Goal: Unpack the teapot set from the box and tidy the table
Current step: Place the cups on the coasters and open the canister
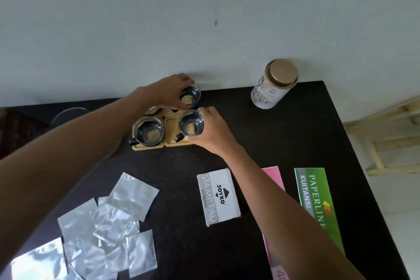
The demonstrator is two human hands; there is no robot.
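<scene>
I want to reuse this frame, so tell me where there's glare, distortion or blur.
Head view: strong glare on the foil packets at lower left; wide-angle bending of the table edge and forearms; slight softness overall, the glass cups under both hands still readable.

Soft daylight, glare on foil packets point(109, 223), wide-angle edge distortion

A dark table point(284, 134) stands against a pale, stained wall point(159, 18).

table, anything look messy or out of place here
Yes: the silver foil packets lie scattered and overlapping at the near left of the table, unlike the glass cups set neatly on wooden coasters.
</scene>
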